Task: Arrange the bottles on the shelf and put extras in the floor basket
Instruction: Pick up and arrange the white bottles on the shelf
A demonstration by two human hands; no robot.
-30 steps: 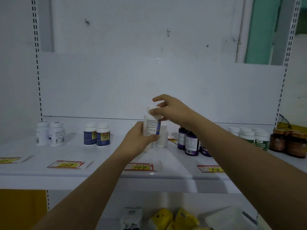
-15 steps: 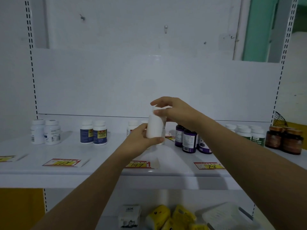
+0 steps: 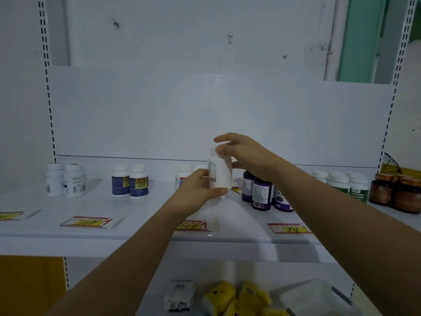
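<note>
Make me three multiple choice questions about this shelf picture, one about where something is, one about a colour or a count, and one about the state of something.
1. Where do the dark purple bottles stand?
A. right of the held white bottle
B. at the shelf's far left end
C. on the lower shelf

2. How many blue-labelled bottles stand together?
A. two
B. four
C. five

3. How is the white bottle held?
A. lying flat
B. upright, in both hands
C. upside down in one hand

Answers: 1 A, they stand just right of it. 2 A, one pair shows. 3 B, the left hand grips its side and the right hand its top.
</note>
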